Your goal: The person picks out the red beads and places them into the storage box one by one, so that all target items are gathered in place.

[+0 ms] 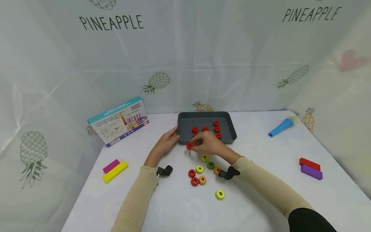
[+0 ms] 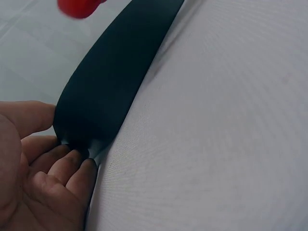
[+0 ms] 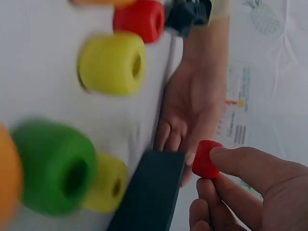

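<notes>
A dark grey rectangular tray (image 1: 229, 140) stands at the back middle of the table with several red beads (image 1: 216, 123) inside. My left hand (image 1: 165, 143) grips the tray's near left corner; in the left wrist view, its curled fingers (image 2: 72, 175) and thumb meet the dark wall. Just above the tray's front edge, my right hand (image 1: 212, 144) pinches a red ring-shaped bead (image 3: 206, 160) between thumb and fingers. Loose beads lie in front of the tray: yellow (image 1: 199, 169), green (image 1: 210, 165), orange (image 1: 202, 180) and red (image 1: 195, 181).
On the left, a printed cardboard box (image 1: 121, 124) leans against the curtain, with a yellow block (image 1: 115, 172) and a magenta block (image 1: 111, 166) nearer. To the right lie a blue cone-shaped piece (image 1: 280, 127), a red block (image 1: 309, 163) and a purple block (image 1: 311, 172).
</notes>
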Demonstrator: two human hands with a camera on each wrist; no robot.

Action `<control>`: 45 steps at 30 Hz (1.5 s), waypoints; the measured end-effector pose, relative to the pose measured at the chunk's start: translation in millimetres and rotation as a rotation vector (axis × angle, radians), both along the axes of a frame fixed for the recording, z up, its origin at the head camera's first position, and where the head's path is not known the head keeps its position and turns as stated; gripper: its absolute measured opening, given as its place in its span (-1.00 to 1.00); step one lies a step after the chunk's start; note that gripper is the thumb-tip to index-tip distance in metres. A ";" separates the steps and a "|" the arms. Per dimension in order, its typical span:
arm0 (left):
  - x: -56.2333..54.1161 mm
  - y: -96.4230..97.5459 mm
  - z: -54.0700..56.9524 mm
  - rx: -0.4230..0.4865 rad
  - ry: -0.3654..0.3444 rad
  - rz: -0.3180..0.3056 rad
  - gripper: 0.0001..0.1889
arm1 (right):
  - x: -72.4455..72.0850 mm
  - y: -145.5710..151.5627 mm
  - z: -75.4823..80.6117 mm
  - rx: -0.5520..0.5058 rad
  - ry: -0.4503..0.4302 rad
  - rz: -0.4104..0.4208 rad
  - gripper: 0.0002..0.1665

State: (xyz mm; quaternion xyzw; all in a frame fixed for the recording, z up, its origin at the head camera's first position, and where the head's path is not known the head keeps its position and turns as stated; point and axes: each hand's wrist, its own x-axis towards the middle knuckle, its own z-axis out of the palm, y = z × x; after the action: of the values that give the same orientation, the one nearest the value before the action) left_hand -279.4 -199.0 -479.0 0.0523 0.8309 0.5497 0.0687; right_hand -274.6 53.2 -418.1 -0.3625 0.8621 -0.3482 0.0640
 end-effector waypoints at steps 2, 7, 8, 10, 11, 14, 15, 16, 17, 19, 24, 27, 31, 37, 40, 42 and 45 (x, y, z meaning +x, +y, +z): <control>0.8 -0.7 -0.1 0.001 0.002 -0.004 -0.37 | -9.8 -2.9 4.0 -0.013 0.007 -0.020 -0.73; 1.6 -1.5 0.2 0.011 0.001 -0.016 -0.37 | -29.1 -13.9 9.8 0.018 -0.003 -0.066 -0.71; 1.5 -1.8 0.1 0.008 0.002 -0.017 -0.37 | -32.3 -16.5 10.1 0.032 -0.015 -0.078 -0.71; 1.2 -2.3 0.1 0.008 0.005 -0.018 -0.37 | -38.0 -21.5 9.8 0.058 -0.039 -0.100 -0.69; 0.9 -2.5 0.2 0.005 0.007 -0.019 -0.37 | -40.6 -23.6 9.2 0.069 -0.048 -0.110 -0.69; 0.0 -3.0 0.4 0.015 0.008 -0.027 -0.36 | -47.5 -29.5 4.4 0.093 -0.068 -0.138 -0.69; -0.3 -2.9 0.5 0.019 0.004 -0.027 -0.36 | -49.4 -31.0 2.4 0.102 -0.073 -0.142 -0.69; -0.5 -2.9 0.9 0.020 0.004 -0.028 -0.36 | -51.2 -32.5 0.7 0.113 -0.073 -0.144 -0.69; -0.5 -2.7 1.3 0.024 0.002 -0.027 -0.36 | -52.8 -33.7 -1.0 0.121 -0.073 -0.143 -0.69; -0.5 -2.3 2.1 0.031 0.001 -0.025 -0.37 | -55.0 -35.8 -3.6 0.142 -0.072 -0.140 -0.70; 0.3 -1.5 1.7 0.041 0.014 -0.022 -0.37 | -57.8 -37.6 -8.8 0.170 -0.061 -0.122 -0.72; 0.9 -1.7 0.8 0.038 0.018 -0.025 -0.37 | -57.6 -38.4 -10.5 0.177 -0.068 -0.122 -0.73; 2.4 -1.9 0.4 0.015 0.025 -0.020 -0.36 | -57.4 -39.0 -11.6 0.174 -0.075 -0.124 -0.73; 3.3 -0.8 -1.2 0.018 0.026 -0.022 -0.36 | -57.4 -34.4 -11.8 0.136 -0.107 -0.121 -0.74; 3.0 -0.8 -0.7 0.019 0.022 -0.020 -0.37 | -58.3 -29.7 -8.7 0.092 -0.111 -0.121 -0.71; 2.4 -1.1 0.0 0.015 0.013 -0.015 -0.37 | -57.2 -25.8 -5.2 0.063 -0.104 -0.118 -0.68; 0.4 -1.7 1.9 0.009 0.002 -0.008 -0.37 | -48.8 -19.1 5.0 0.026 -0.108 -0.106 -0.65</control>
State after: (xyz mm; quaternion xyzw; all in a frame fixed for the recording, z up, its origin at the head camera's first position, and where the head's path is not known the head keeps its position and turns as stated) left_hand -279.0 -200.6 -477.2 0.0563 0.8284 0.5530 0.0699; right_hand -323.4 34.1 -413.1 -0.2960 0.8800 -0.3588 0.0963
